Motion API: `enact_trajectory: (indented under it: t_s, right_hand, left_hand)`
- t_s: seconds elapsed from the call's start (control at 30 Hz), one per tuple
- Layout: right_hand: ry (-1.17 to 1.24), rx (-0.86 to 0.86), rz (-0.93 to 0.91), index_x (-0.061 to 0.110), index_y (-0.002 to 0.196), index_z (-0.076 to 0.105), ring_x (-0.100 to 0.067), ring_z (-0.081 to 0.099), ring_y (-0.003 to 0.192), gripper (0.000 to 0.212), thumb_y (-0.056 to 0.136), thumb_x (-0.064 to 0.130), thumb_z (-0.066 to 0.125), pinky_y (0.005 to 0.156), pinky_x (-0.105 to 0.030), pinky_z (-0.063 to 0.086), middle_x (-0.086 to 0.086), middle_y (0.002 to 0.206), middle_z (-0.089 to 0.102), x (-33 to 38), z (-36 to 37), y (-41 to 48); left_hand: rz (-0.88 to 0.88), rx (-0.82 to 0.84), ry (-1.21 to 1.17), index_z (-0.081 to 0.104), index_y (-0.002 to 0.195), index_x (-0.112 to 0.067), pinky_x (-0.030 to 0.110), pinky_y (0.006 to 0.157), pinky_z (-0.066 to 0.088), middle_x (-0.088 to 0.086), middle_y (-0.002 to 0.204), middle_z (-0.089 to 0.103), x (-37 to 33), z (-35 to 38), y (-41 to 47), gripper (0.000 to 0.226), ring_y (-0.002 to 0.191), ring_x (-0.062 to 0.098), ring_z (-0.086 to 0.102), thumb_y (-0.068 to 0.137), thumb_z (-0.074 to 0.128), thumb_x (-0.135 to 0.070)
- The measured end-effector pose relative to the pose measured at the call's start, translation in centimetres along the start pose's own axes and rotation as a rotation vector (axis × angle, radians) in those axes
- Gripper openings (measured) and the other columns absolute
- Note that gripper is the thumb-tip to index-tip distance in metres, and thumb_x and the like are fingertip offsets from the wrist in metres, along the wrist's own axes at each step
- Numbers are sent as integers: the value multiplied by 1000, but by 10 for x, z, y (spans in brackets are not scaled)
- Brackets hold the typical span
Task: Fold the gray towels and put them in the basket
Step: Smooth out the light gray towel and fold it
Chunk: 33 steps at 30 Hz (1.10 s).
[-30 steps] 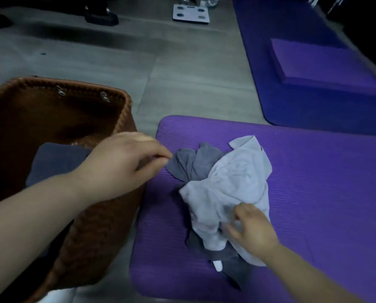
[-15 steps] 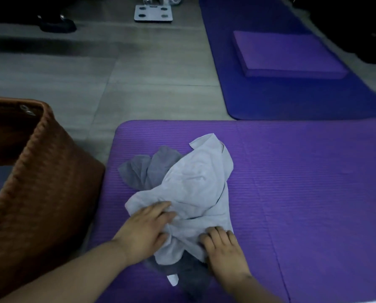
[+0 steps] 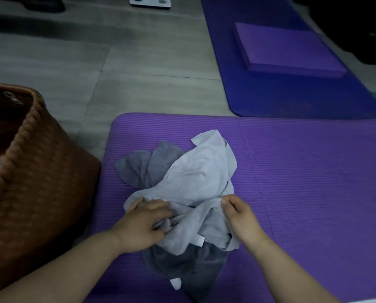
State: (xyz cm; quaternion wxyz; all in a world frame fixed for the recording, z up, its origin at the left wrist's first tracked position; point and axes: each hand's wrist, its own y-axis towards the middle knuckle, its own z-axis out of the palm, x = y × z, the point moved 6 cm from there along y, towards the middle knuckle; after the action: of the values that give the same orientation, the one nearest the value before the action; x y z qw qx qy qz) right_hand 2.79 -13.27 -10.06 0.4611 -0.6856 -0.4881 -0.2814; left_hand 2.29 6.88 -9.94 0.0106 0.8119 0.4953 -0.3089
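At nine o'clock the woven brown basket stands on the tiled floor, just beside the purple mat. My left hand lies on the near-left edge of the light gray towel, fingers curled into its folds — gripping the cloth. That towel lies crumpled on top of a darker gray towel, which shows at ten o'clock and again under my wrists at six. My right hand pinches the light towel's edge between thumb and forefinger. At one o'clock a blue mat carries a purple foam block.
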Motion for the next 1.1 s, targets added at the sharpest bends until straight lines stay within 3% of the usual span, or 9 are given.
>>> enact_trajectory:
  t_s: [0.13, 0.23, 0.33, 0.43, 0.53, 0.63, 0.8, 0.97, 1.1]
  right_hand:
    - [98, 135, -74, 21, 64, 48, 5, 46, 56, 32, 93, 10, 46, 63, -9, 38, 9, 63, 47, 50, 22, -5]
    - [193, 198, -92, 20, 67, 50, -7, 46, 66, 25, 91, 14, 51, 67, -20, 40, 3, 67, 49, 74, 31, -15]
    - [284, 335, -120, 21, 75, 54, -13, 53, 69, 16, 82, 10, 64, 65, -22, 46, -1, 71, 56, 88, 32, -26]
    - [-341, 382, -234, 24, 98, 57, -15, 60, 88, 22, 79, 24, 67, 79, -28, 47, 4, 93, 64, 79, 30, -29]
    - [-967, 74, -482, 19, 99, 61, -18, 65, 80, 32, 73, 29, 47, 64, -25, 47, 5, 87, 67, 74, 20, -25]
    - [-1060, -176, -563, 20, 64, 61, -17, 59, 50, 17, 49, 22, 53, 51, -22, 41, 6, 60, 59, 75, 5, -18]
    - [-1120, -207, -517, 9, 72, 65, -27, 61, 50, 47, 29, 6, 84, 37, -25, 43, -9, 76, 66, 104, -26, 4]
    - [-1018, -189, -374, 12, 111, 57, -32, 55, 106, 27, 84, 14, 56, 75, -36, 44, -10, 117, 56, 190, -79, 13]
    - [-885, -228, -315, 9, 110, 60, -33, 54, 106, 28, 84, 5, 48, 81, -34, 42, -12, 117, 60, 270, -139, -11]
  left_hand:
    - [33, -180, -249, 37, 108, -47, 10, 97, 26, -39, 101, 43, -44, -25, 1, 61, 100, -17, 40, 53, 43, -71]
    - [-81, -355, -395, 33, 79, -39, 6, 64, 38, -19, 73, 50, -50, -37, -2, 37, 68, -6, 49, 69, 69, -46]
    - [-109, -399, -444, 42, 68, -38, 7, 61, 38, -9, 64, 53, -40, -45, -4, 28, 67, 2, 52, 80, 66, -28]
    - [-113, -382, -596, 60, 63, -46, 4, 63, 40, -22, 69, 64, -29, -55, -11, 37, 72, -10, 56, 81, 64, -13]
    - [-143, -382, -749, 62, 67, -32, -1, 48, 37, -30, 50, 60, -19, -63, -15, 42, 47, -16, 53, 84, 54, 6]
    - [-140, -377, -768, 60, 70, -31, -1, 49, 39, -32, 51, 60, -25, -66, -13, 39, 49, -17, 54, 85, 54, 4]
    - [-98, -385, -769, 66, 76, -25, -1, 58, 39, -34, 51, 58, -42, -78, -3, 31, 56, -19, 54, 86, 54, 2]
    - [-112, -491, -871, 67, 80, -21, 1, 57, 41, -25, 52, 63, -59, -157, -5, 25, 54, -12, 54, 86, 54, 0]
    - [-83, -468, -829, 63, 68, -29, 2, 57, 42, -27, 49, 61, -107, -239, -22, 32, 52, -13, 54, 84, 58, -3]
